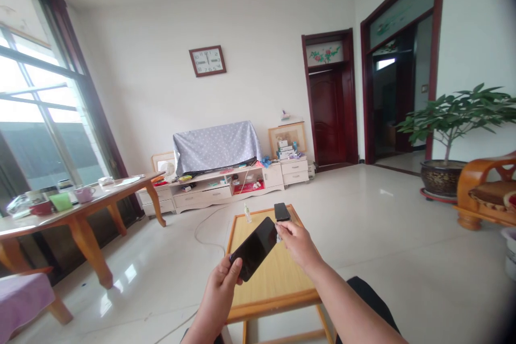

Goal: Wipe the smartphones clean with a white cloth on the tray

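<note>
"So, why's the phone held above the table?"
"Prob. for easier reach & view: L hand clamped on its 8 o'clock end; R hand, fingers bunched at 2 o'clock, can't tell if gripping."
"Count?"
"1 phone, 2 hands, 1 bottle approx. 12 o'clock, 1 black slab at 1."

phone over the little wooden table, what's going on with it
A person is holding the phone, its screen dark, above the small wooden table. The left hand grips its near end; the right hand is at its far end, its exact hold unclear. A small bottle and a dark rectangular item sit towards the table's far edge.
</note>
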Available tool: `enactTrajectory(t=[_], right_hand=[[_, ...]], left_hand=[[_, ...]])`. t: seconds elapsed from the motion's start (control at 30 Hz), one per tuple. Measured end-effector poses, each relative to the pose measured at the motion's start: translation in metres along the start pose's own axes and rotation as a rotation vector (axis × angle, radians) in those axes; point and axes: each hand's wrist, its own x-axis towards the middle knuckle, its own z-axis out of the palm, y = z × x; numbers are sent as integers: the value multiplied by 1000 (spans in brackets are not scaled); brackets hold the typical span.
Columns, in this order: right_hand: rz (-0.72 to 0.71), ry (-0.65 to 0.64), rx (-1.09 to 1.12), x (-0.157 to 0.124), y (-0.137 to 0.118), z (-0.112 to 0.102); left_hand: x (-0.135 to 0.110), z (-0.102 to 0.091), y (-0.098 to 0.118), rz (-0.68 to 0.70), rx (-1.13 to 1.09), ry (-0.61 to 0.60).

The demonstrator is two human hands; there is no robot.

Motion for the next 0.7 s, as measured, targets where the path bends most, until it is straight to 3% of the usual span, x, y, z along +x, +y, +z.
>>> enactTrajectory(t=[0.23,0.43,0.63,0.7], right_hand=[[-108,-10,-56,9,-27,1],[35,13,42,-1,-4,3],[25,20,40,5,-3,0],[54,11,87,9,-7,-1]], left_hand=[[-2,7,6,4,9,-90],[0,-1,5,-25,-43,41],[3,1,2,-28,5,-115],[4,3,0,-27,-16,-95]])
